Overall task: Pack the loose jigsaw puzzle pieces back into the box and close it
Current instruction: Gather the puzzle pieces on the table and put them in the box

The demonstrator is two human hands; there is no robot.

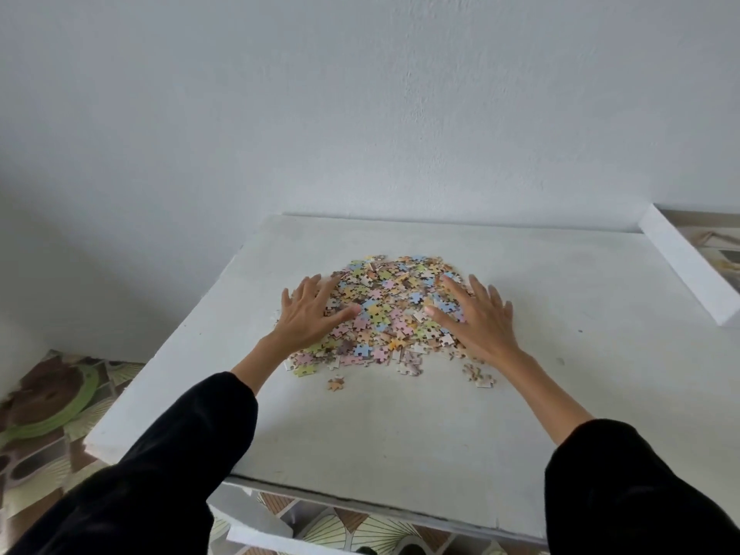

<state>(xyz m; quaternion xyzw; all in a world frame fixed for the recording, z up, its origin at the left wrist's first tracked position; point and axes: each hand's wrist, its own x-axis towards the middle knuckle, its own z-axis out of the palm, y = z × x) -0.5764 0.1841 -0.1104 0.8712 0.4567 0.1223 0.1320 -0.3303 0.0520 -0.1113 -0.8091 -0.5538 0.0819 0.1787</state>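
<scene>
**Item 1. Puzzle pieces** (390, 310): one loose heap in pastel blue, pink, yellow, green and tan. It lies on the tabletop (400, 434), a little beyond the middle as you face it and nearer the wall (360, 114) than the near edge. The heap is thickest at its centre and thins out at the rim.

**Item 2. Stray pieces:** a single tan piece (335, 384) lies apart on the near side, and a small cluster (480, 376) sits just beside your right wrist.

**Item 3. Left hand** (308, 318): palm down, fingers straight and spread. It rests on the left flank of the heap, with the thumb pointing in over the pieces. It grips nothing.

**Item 4. Right hand** (476, 318): palm down, fingers straight and spread, resting on the right flank of the heap. It grips nothing.

**Item 5. Hands as a pair:** they are apart, with the heap between them.

**Item 6. Sleeves** (180, 454): black, ending short of both wrists.

**Item 7. Tabletop:** white, matt and faintly scuffed, with its far edge against the wall.

**Item 8. White bar** (688, 270): lies along the right edge of the tabletop, well apart from the heap.

**Item 9. Floor** (32, 486): patterned in brown and cream, seen at left and below the near edge.

**Item 10. Green ring** (86, 398): lies on the floor at left.
</scene>
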